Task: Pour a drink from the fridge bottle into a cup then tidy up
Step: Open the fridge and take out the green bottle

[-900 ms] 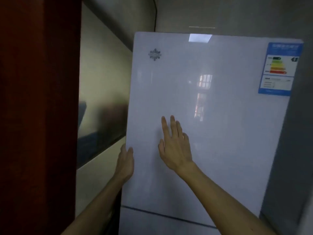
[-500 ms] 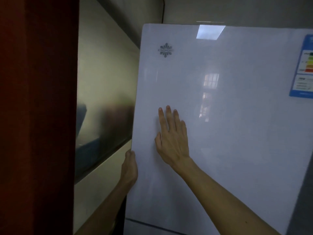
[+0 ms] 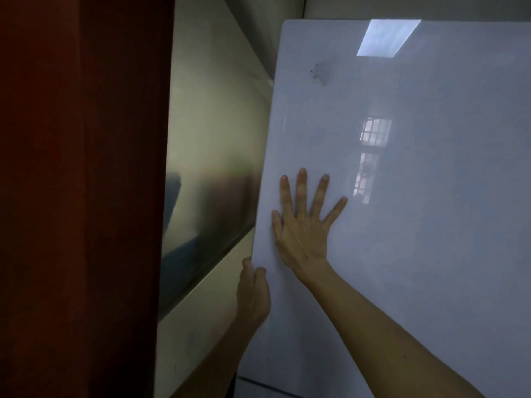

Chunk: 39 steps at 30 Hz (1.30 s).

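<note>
At the fridge door [image 3: 402,196], my R hand [image 3: 304,225] lies flat w/ fingers spread to steady the panel while my L hand [image 3: 253,291] curls round its left edge, prob. to pull it open; bottle not in view, presumably inside.
</note>
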Each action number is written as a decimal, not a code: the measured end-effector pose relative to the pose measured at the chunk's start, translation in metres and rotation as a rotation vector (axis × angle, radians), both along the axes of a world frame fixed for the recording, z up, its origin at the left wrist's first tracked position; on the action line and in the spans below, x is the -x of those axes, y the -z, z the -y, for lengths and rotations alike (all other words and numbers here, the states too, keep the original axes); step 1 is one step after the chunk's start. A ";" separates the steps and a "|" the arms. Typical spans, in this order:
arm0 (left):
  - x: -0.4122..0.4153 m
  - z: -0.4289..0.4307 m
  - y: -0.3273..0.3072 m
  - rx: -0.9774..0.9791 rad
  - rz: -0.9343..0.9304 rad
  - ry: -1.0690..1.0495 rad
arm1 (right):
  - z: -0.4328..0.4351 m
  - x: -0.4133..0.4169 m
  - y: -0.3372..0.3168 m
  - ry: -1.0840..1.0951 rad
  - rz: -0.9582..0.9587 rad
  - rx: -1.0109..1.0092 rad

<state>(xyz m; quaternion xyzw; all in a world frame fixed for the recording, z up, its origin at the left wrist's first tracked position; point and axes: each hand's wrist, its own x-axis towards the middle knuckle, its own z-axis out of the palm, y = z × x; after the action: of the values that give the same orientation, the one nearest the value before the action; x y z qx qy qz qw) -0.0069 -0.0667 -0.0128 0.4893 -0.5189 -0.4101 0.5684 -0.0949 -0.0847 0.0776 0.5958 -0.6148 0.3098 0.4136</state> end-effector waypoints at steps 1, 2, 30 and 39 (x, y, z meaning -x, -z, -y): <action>-0.001 -0.001 -0.001 0.001 -0.007 0.004 | 0.000 0.000 0.000 0.004 0.001 0.003; -0.002 -0.001 -0.001 0.001 -0.022 0.010 | 0.001 -0.001 0.000 0.008 0.000 0.005; -0.022 -0.032 0.012 -0.016 0.006 0.043 | -0.044 -0.026 -0.002 0.073 0.044 -0.030; -0.027 -0.066 0.033 0.172 0.166 -0.132 | -0.083 -0.040 0.000 0.049 0.073 -0.053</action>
<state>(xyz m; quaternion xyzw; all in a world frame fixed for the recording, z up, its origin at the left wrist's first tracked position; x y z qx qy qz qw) 0.0201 -0.0010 -0.0460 0.5040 -0.5641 -0.2840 0.5892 -0.0553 -0.0017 0.0775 0.5796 -0.6520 0.3046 0.3823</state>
